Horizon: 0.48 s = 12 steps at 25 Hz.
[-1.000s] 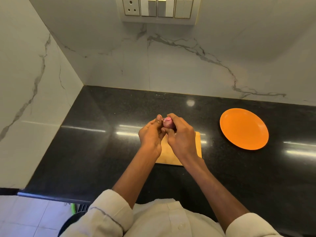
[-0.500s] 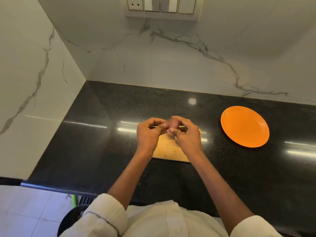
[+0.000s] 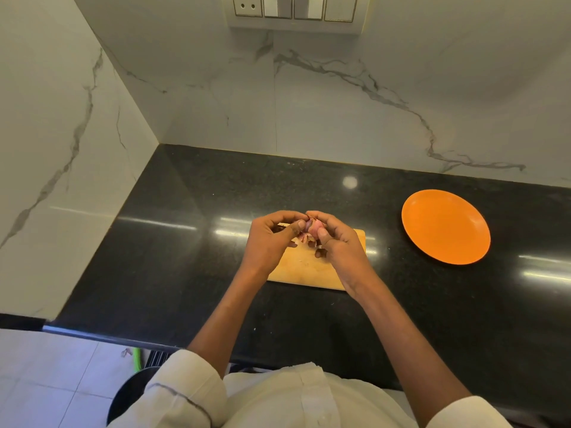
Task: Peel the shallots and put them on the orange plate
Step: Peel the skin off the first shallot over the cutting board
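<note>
A small pinkish shallot (image 3: pixel 312 227) is held above a wooden cutting board (image 3: pixel 306 270) in the middle of the black counter. My right hand (image 3: pixel 338 244) grips it between thumb and fingers. My left hand (image 3: pixel 272 239) pinches its skin from the left, and loose reddish peel (image 3: pixel 304 238) hangs under my fingertips. The orange plate (image 3: pixel 445 227) lies to the right on the counter with nothing on it, well apart from both hands.
The black granite counter (image 3: pixel 185 257) ends at marble walls on the left and at the back. A switch panel (image 3: pixel 293 10) is on the back wall. The counter's front edge (image 3: pixel 92 333) runs along the lower left, with tiled floor below.
The camera has tipped down a little. Both hands stay over the board on the shallot, and loose peel now hangs below my fingers.
</note>
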Each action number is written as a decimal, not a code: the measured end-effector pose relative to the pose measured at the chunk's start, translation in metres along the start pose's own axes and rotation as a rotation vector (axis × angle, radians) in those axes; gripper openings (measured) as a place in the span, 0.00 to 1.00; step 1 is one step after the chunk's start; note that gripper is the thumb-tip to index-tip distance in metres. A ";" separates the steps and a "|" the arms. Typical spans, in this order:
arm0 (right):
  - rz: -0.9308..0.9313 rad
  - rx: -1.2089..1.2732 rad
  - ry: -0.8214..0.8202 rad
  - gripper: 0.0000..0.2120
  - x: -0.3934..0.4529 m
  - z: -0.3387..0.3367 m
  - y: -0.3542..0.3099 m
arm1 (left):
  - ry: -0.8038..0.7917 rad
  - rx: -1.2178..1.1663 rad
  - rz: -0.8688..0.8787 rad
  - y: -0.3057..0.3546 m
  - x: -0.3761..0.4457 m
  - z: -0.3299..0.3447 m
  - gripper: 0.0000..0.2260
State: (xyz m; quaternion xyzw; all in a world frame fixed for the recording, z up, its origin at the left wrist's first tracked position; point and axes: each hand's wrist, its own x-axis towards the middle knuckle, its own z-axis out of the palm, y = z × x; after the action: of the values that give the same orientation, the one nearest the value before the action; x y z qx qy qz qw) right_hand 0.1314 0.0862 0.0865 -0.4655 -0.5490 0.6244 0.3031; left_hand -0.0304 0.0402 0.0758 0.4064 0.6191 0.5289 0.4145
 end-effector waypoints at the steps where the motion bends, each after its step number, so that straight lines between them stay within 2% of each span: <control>1: 0.010 0.011 0.007 0.13 -0.001 0.000 0.000 | -0.010 -0.009 -0.001 0.001 0.000 -0.001 0.07; 4: 0.039 0.022 0.030 0.12 0.002 0.001 0.000 | -0.003 0.002 0.018 0.003 0.003 -0.003 0.05; 12: 0.074 0.009 0.089 0.18 0.010 0.004 -0.014 | -0.050 0.187 0.078 0.015 0.017 -0.001 0.03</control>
State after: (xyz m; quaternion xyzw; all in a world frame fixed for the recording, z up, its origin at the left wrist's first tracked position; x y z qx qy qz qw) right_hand 0.1219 0.0961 0.0970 -0.5114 -0.5146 0.6163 0.3064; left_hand -0.0358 0.0577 0.0894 0.4801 0.6388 0.4742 0.3695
